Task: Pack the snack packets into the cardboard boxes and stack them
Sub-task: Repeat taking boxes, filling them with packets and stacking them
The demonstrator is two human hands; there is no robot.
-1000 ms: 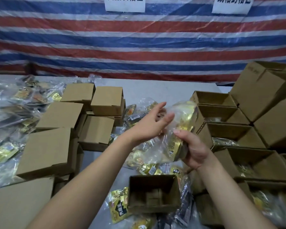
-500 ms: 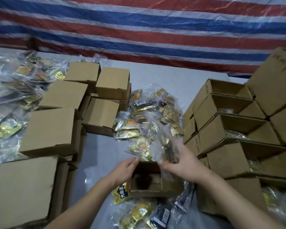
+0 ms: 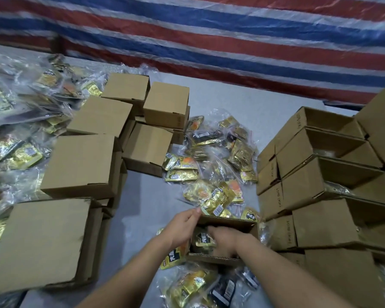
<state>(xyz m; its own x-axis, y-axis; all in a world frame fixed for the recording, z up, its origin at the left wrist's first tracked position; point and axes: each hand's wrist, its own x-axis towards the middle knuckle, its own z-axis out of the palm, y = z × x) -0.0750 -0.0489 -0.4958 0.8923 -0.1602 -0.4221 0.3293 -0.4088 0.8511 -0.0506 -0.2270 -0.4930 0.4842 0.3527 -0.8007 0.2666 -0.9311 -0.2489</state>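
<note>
A small open cardboard box [image 3: 228,221] stands on the grey table just in front of me. My left hand [image 3: 182,227] grips its left wall at the far corner. My right hand [image 3: 226,238] is down inside the box, fingers laid over a clear bag of snack packets [image 3: 203,239] and pressing it in. A gold packet [image 3: 218,200] from the loose heap leans over the box's far rim. The bottom of the box is hidden by my hand and the bag.
Closed cardboard boxes [image 3: 80,165] are stacked on the left, and rows of open boxes [image 3: 320,181] on the right. Loose bagged packets lie mid-table [image 3: 209,152], far left [image 3: 13,130] and near me [image 3: 187,287]. A striped tarp [image 3: 209,41] hangs behind.
Both hands came down from chest height with the bag. My right hand has carried it into the open box, and my left hand has taken hold of the box's left wall.
</note>
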